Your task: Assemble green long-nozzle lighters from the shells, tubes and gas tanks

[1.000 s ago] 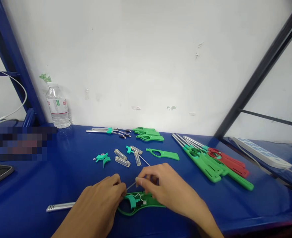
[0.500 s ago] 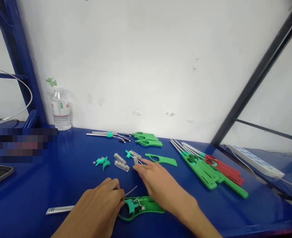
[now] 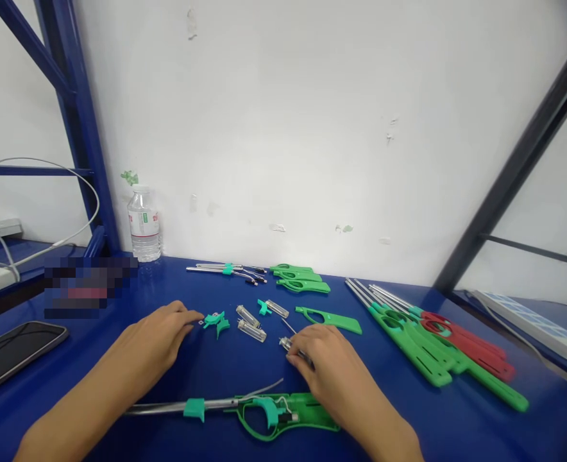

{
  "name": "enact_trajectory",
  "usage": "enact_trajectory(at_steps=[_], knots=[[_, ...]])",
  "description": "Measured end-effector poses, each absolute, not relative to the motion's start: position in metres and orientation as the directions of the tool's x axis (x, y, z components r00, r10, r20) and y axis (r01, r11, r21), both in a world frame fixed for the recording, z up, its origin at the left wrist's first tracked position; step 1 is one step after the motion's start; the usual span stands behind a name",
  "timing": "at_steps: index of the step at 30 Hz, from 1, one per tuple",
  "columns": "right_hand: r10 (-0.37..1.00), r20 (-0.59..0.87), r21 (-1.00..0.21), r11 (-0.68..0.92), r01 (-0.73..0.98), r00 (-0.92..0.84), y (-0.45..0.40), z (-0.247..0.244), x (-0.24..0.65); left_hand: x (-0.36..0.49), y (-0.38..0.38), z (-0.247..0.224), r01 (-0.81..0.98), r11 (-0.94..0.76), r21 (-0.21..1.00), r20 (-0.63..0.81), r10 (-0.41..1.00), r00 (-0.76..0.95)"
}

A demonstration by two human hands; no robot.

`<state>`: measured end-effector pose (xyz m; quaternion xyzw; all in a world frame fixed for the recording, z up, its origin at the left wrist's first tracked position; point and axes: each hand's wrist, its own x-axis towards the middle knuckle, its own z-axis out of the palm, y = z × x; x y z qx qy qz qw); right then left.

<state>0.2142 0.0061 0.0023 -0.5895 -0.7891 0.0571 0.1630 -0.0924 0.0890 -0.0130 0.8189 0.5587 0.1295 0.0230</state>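
Note:
In the head view, my right hand [image 3: 324, 359] grips a clear lighter fuel tank [image 3: 285, 343] with a thin tube sticking up. It hovers over the right end of an opened green lighter half-shell [image 3: 307, 410]. In that shell lie a teal trigger [image 3: 267, 410], white wires and a small black part. A metal lighter tube [image 3: 161, 409] with a teal collar [image 3: 194, 409] runs out to the left. My left hand [image 3: 168, 330] reaches forward, thumb and index apart, its fingertips beside a tiny whitish piece [image 3: 201, 322] and a small pile of teal plastic pieces [image 3: 216, 319].
More clear fuel tanks [image 3: 251, 330] lie mid-table. Metal tubes with wires [image 3: 216, 269] and green half-shells [image 3: 303, 282] lie near the wall. Assembled green lighters [image 3: 423, 359] and red ones [image 3: 476, 343] are at right. A water bottle [image 3: 145, 231] and phone [image 3: 18, 353] are at left.
My left hand has left the metal tube and moved forward to the teal pieces. My right hand has picked up a fuel tank and drawn it back. The view has shifted slightly.

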Motion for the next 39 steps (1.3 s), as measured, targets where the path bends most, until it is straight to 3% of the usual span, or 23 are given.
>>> enact_trajectory(at_steps=[11, 18, 31, 39], knots=[[0.965, 0.165, -0.261, 0.244, 0.934, -0.206, 0.007, 0.000, 0.214, -0.100, 0.096, -0.018, 0.875, -0.427, 0.230, 0.196, 0.900, 0.389], [0.966, 0.171, -0.315, 0.238, 0.919, -0.192, 0.008, -0.001, 0.217, -0.095, 0.091, -0.015, 0.875, -0.403, 0.268, 0.161, 0.914, 0.372], [0.948, 0.256, -0.514, 0.300, 0.804, -0.190, 0.002, 0.003, 0.215, -0.092, 0.090, -0.017, 0.846, -0.427, 0.320, 0.183, 0.904, 0.387], [0.910, 0.351, -0.670, 0.409, 0.619, -0.220, -0.003, 0.010, 0.211, -0.047, 0.061, 0.003, 0.648, -0.544, 0.534, 0.278, 0.836, 0.473]])
